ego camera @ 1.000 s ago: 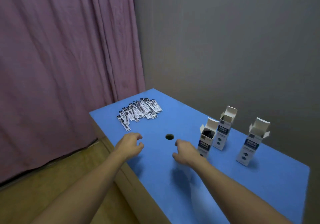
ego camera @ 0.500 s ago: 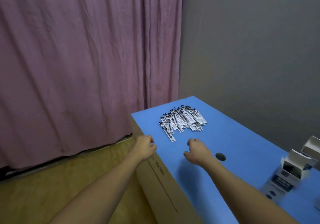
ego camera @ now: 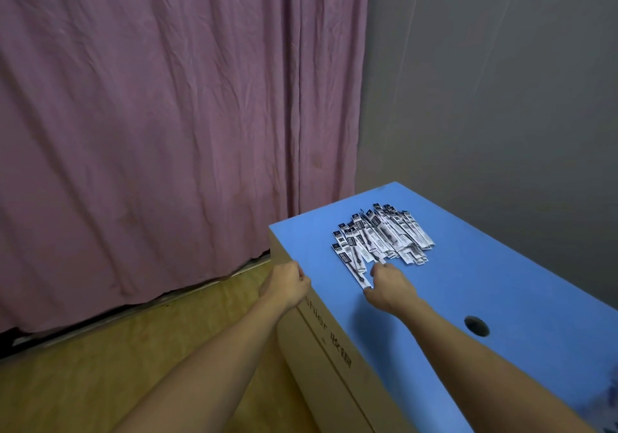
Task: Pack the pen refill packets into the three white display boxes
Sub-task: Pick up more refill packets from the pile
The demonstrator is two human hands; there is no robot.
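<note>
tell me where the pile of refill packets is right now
In the head view the pile of refill packets lies on the blue tabletop near its far left corner, close to the pink curtain, just beyond the right hand.

From my feed the worktop (ego camera: 485, 275) has a matt blue surface, smooth and even, over a side panel (ego camera: 334, 359) that looks like plain brown cardboard with printed lettering. The refill packets (ego camera: 384, 238) look like glossy white printed film or paper; I cannot tell which. The curtain (ego camera: 160, 114) is creased mauve cloth, the wall (ego camera: 501, 81) flat matt grey, the floor (ego camera: 100, 365) yellowish wood-look, faintly sheened.
</note>
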